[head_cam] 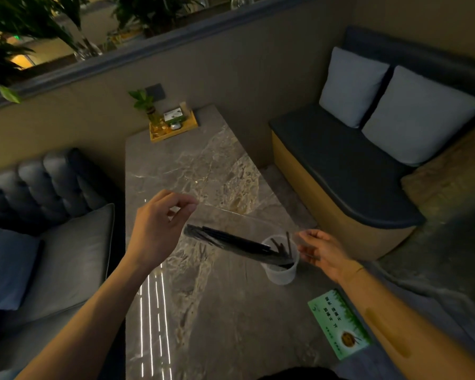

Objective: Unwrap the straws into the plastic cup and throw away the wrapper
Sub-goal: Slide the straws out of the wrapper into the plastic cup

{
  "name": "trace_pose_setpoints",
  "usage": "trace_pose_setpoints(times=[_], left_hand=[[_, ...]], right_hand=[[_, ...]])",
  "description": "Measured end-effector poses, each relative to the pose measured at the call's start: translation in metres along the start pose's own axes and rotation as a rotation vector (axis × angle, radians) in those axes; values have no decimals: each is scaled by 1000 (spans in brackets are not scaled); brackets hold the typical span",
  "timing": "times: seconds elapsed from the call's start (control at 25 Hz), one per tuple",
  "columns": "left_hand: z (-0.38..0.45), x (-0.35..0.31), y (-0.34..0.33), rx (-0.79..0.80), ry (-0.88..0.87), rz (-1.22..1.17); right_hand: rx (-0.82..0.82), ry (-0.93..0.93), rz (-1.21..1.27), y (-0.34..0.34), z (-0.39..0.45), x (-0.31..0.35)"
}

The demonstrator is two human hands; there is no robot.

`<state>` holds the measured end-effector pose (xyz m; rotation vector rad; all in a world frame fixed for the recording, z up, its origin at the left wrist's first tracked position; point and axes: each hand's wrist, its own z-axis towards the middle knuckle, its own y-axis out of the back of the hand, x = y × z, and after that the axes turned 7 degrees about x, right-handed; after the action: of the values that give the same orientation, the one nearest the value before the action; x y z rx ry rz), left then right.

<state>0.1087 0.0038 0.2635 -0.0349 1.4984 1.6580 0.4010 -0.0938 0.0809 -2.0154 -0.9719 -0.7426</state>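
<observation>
Between my left thumb and forefinger, pinched narrow, I hold the upper end of the clear wrapper (pixel 244 223); left hand (pixel 159 229) raised above the marble table (pixel 203 165). My right hand (pixel 322 252) grips the wrapper's lower, open end just beside the plastic cup (pixel 281 266), fingers curled closed on the film; the light is dim, so the exact contact there is hard to tell.

Dark straws (pixel 231 239) lie bundled inside the wrapper. Long axis: slanted, high end toward my left hand, low end pointing down and right into the cup. Lower tips are inside the cup's mouth; a few straws stand separately in it, leaning on the rim.

Cup stands upright on the table, near its right edge. Green card (pixel 339 323) lies flat nearer me, apart from the cup. Wooden tray (pixel 173 127) with a small plant sits at the table's far end.
</observation>
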Motion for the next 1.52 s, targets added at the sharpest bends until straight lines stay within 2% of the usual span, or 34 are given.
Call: trace_pose_setpoints(times=[0.48,1.08,1.52], left_hand=[[30,-36,6,14,-126,15],[54,-69,26,-90,-269,-16],[22,-16,82,-239,-152,-239]], right_hand=[[-2,-10,83,2,-6,-3],[20,55,188,-20,-16,-1],[69,219,81,-79,-42,16]])
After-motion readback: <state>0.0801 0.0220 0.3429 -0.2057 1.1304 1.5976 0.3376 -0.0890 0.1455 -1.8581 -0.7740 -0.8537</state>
